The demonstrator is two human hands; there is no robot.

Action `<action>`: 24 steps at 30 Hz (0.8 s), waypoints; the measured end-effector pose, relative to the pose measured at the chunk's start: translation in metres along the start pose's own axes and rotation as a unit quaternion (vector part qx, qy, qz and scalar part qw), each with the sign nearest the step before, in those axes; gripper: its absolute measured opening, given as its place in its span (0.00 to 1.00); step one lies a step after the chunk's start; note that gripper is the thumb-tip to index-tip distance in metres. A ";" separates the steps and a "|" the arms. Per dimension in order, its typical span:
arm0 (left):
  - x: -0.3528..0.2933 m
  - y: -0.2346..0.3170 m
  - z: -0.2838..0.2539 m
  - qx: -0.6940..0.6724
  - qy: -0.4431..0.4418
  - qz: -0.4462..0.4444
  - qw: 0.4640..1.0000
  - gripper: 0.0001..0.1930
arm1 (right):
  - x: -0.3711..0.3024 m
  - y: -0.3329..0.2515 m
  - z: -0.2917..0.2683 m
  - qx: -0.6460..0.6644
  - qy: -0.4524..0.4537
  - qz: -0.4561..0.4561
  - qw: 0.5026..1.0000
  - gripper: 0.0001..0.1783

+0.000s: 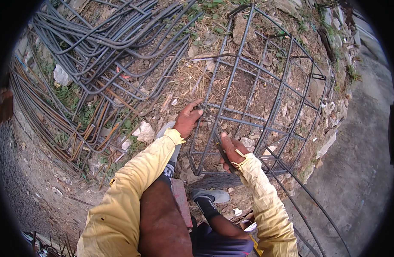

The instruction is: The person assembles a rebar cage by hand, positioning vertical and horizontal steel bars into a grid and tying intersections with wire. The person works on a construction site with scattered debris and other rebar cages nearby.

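A rebar cage (224, 92) of dark steel bars lies on the ground in front of me, its long bars crossed by bent stirrups. My left hand (186, 120) is at the cage's left side, thumb and forefinger pinched together at a bar crossing. Whatever lies between those fingertips is too small to make out. In my right hand (234, 150) is a pair of dark pincers (221, 150), gripped by the handles, with the head pointing up and left between the near bars. The jaws are hard to tell from the bars behind them.
Bent rebar (102, 51) is piled at the upper left, with rusty stirrups (92, 137) below it. Pale stones (144, 132) and dry grass lie around the cage. Long bars (310, 197) run toward the lower right, over a concrete surface (351, 141). My feet are just below the cage.
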State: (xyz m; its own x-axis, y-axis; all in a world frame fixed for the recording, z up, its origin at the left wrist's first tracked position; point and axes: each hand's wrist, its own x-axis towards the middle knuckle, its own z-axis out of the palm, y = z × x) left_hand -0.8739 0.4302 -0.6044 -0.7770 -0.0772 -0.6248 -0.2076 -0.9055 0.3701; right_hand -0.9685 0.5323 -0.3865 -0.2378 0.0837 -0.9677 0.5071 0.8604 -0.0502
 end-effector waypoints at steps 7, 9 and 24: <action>0.004 -0.001 0.005 0.013 -0.011 0.000 1.000 0.25 | 0.032 0.044 -0.019 0.327 -0.256 0.119 0.902 0.27; 0.002 -0.002 0.003 -0.012 -0.033 -0.003 0.999 0.26 | 0.024 0.039 -0.013 0.223 -0.162 0.065 0.959 0.29; 0.003 -0.001 -0.001 -0.017 -0.030 -0.008 0.999 0.27 | 0.007 0.012 -0.005 -0.080 0.015 0.041 0.996 0.37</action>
State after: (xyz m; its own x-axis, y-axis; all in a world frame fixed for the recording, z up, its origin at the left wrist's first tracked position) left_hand -0.8751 0.4305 -0.6071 -0.8077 -0.0381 -0.5883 -0.2015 -0.9199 0.3363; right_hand -0.9681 0.5454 -0.3926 -0.2273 0.1709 -0.9587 0.3884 0.9187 0.0717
